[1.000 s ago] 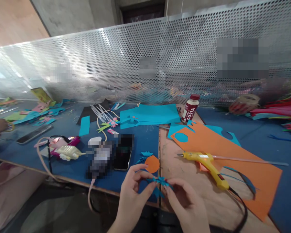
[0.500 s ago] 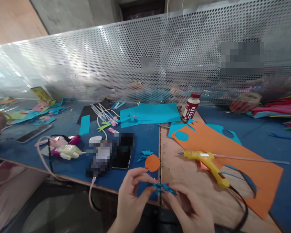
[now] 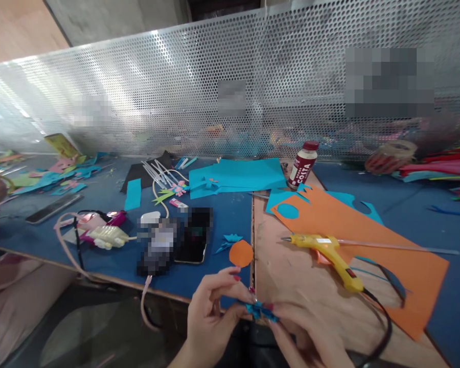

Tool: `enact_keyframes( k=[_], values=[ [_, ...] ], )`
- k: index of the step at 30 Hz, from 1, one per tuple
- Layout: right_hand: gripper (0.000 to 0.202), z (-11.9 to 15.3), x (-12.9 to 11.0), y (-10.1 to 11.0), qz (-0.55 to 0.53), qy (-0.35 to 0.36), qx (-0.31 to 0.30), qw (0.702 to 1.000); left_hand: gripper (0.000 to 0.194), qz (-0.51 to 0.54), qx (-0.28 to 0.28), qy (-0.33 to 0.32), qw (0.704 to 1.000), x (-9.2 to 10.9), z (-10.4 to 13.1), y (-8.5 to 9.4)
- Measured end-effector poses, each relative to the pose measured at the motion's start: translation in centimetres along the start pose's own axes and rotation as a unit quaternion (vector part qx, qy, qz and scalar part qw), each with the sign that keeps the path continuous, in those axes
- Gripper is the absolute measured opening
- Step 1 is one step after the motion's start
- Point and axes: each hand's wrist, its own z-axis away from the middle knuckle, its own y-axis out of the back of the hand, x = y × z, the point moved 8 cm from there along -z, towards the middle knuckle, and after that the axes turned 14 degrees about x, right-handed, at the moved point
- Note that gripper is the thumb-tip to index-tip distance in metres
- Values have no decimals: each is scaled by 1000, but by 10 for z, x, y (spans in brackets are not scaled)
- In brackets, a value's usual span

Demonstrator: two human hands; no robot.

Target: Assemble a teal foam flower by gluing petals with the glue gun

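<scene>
Blue paper piece (image 3: 259,309) | long axis approx. L–R | L hand (image 3: 216,312) + R hand (image 3: 296,327) pinching it | bottle (image 3: 303,164): "COSTA"

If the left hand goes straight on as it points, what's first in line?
The left hand would likely meet the right hand, just across the blue piece both pinch; depth is unclear.

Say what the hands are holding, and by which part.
A small blue cutout, pinched at opposite ends between the fingertips of the left hand and right hand; its exact shape can't be told.
</scene>
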Motion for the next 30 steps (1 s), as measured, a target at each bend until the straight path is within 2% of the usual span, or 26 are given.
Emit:
enact_keyframes(
  k=[4, 8, 15, 18, 20, 22, 27, 30],
  values=[
    [24, 1, 4, 2, 11, -3, 17, 1000, 27, -12, -13, 14, 1000, -2, 1, -1],
    [20, 2, 8, 6, 23, -12, 41, 999, 32, -22, -15, 63, 998, -8, 2, 0],
    [14, -1, 13, 6, 34, -6, 20, 999, 36, -44, -26, 183, 982, -20, -1, -3],
    [19, -3, 15, 6, 29, 1, 7, 1000, 40, -49, -42, 214, 975, -23, -3, -4],
    [25, -4, 16, 2, 17, -5, -27, 999, 40, -53, -46, 234, 970, -25, -3, -4],
    [26, -3, 20, 0, 5, -26, -44, 999, 41, -56, -48, 247, 966, -28, -3, -4],
    [11, 0, 34, 1, -11, -103, -20, 994, 41, -57, -53, 257, 963, -30, -1, -6],
    [9, -2, 32, 0, 1, -88, -30, 996, 40, -65, -62, 262, 961, -31, -2, -6]
  ],
)
